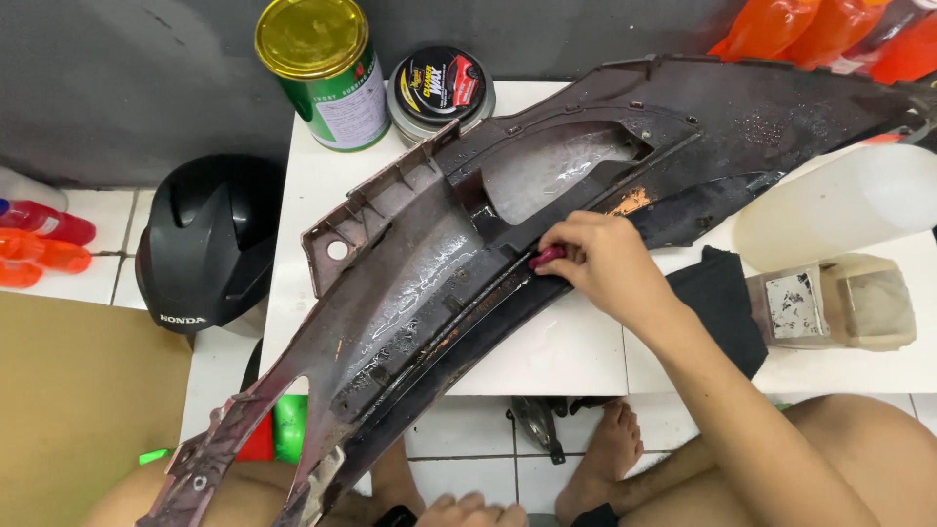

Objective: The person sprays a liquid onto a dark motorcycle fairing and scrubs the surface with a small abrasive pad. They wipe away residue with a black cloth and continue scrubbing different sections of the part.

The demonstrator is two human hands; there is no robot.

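The head view looks down on a long, dark, scuffed motorcycle body panel point(429, 263) that lies slantwise across a small white table point(547, 351), its inner side up and wet in patches. The lower end of the panel hangs past the table edge over the person's knee.

The right hand point(600, 259) rests on the panel's middle rib, its fingers curled tight around a small pink-red tool point(547, 258), whose tip sticks out just left of the fingertips and touches the panel's groove. Right of that grip, under the forearm, a black cloth point(722, 303) lies on the table, and beyond it a worn sanding block point(835, 304) sits beside a translucent white plastic jug point(839, 200) laid on its side.

Up and left of the grip, at the table's far edge, stand a green can with a gold lid point(327, 68) and a flat round tin of polish point(439, 90), just beside each other. Well left of the grip, on the tiled floor, sits a black helmet point(210, 244).

The left hand point(468, 509) shows only as knuckles at the bottom edge, below the grip, near the panel's low end; whether it holds anything cannot be told.
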